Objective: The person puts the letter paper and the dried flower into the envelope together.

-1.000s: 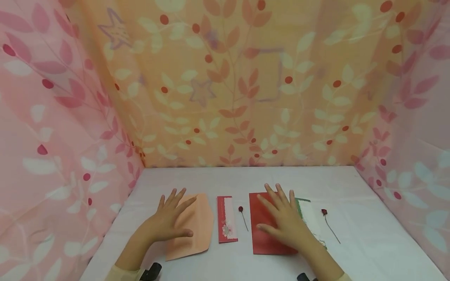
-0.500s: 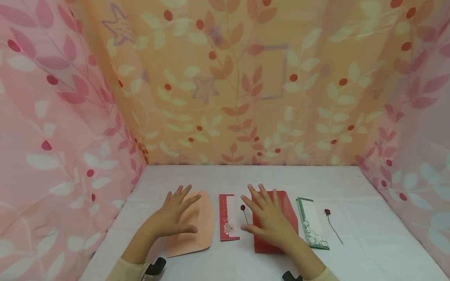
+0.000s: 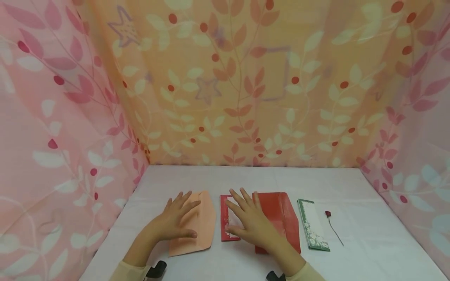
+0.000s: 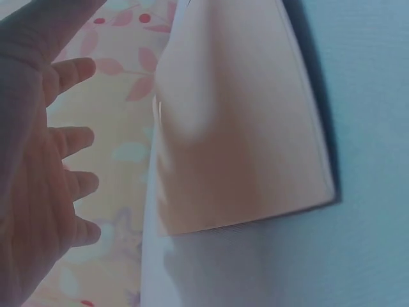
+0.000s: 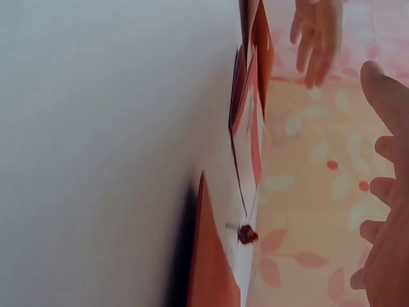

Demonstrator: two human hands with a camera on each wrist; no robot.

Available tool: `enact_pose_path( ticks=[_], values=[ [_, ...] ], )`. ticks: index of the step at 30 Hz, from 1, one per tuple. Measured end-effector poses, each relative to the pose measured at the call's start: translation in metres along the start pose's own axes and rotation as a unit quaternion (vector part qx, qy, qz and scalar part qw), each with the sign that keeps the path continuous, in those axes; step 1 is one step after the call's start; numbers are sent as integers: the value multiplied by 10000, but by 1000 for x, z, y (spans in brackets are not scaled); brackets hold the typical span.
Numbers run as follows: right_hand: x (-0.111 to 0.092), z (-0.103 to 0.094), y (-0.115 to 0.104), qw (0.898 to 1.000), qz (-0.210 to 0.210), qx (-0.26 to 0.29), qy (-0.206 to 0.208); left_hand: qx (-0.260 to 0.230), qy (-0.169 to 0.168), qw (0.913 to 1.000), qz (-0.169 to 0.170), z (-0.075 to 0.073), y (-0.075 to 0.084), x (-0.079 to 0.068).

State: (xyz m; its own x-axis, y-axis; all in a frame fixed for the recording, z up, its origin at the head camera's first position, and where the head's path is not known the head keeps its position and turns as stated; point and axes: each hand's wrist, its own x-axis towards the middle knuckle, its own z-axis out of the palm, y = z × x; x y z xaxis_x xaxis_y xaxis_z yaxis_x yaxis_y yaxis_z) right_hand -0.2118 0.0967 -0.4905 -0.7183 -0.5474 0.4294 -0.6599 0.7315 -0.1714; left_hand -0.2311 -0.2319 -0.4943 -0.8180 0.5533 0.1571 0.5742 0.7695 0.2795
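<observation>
My left hand (image 3: 172, 221) hovers with spread fingers over a peach envelope (image 3: 205, 226), which the left wrist view shows lying apart from the palm. In the head view my right hand (image 3: 251, 222), fingers also spread, is above a red card with a floral edge (image 3: 225, 218). Its wrist side crosses over a red envelope (image 3: 281, 214). One small dried red rose (image 5: 247, 235) shows in the right wrist view; the right hand hides it in the head view. Neither hand holds anything.
To the right lie a green-edged floral card (image 3: 313, 226) and a second long-stemmed rose (image 3: 328, 214). All rest on a white-covered table (image 3: 372, 234). Patterned cloth (image 3: 225, 97) hangs at the back and both sides.
My right hand has moved left from over the red envelope to over the red card, uncovering the green-edged card and most of the red envelope. The left hand stays nearly in place.
</observation>
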Motion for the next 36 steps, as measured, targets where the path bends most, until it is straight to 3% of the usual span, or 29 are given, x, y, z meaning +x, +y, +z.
enact_pose_path(
  ticks=[12,26,32,36],
  values=[
    [18,16,-18,9986,-125,486,-159,-363,-125,9992,108,7,1,-2],
    [32,39,-24,9944,37,853,-629,-163,-190,9996,88,11,4,-1],
    [36,51,-23,9890,148,1127,-949,-83,-259,9996,-19,17,-1,0],
    [38,59,-23,9892,111,1025,-1044,-14,-307,9995,-112,20,-4,0]
  ],
)
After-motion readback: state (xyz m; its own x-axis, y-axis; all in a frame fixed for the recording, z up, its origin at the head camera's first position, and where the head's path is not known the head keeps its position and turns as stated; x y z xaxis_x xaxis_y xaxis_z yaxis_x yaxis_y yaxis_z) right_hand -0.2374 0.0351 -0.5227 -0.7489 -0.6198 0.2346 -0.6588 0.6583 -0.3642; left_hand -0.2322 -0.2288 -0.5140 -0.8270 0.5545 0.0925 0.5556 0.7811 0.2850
